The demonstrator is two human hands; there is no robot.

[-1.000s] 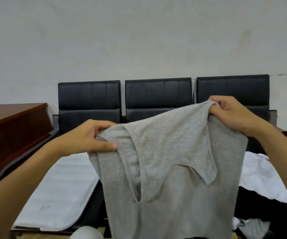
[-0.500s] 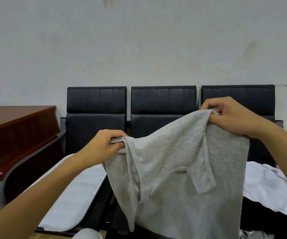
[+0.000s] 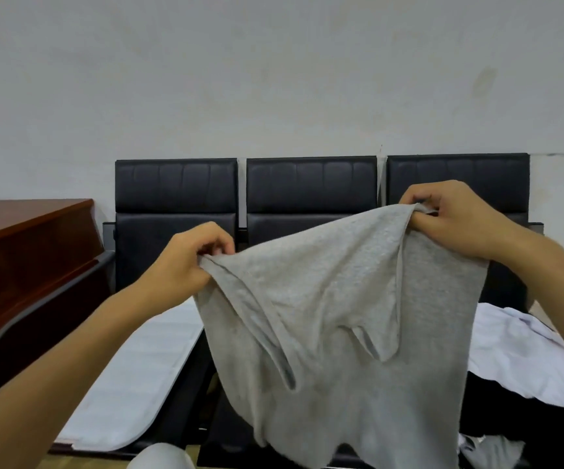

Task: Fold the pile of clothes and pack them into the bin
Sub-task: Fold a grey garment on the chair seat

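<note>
Grey garment (image 3: 358,333) hangs by top edge, pinched by both hands (image 3: 186,262) (image 3: 453,218).

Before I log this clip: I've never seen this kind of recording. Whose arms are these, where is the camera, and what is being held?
No machine here: a person wears a camera on the head, looking forward and down, so the two bare arms are their own. There is one view only. The left hand and the right hand each pinch a top edge of a grey top, holding it up in the air so it hangs down. Behind it stands a row of three black seats against a pale wall. A white pad lies on the left seat, and white cloth over dark cloth lies on the right. A wooden desk stands at the left. No bin is in view.
</note>
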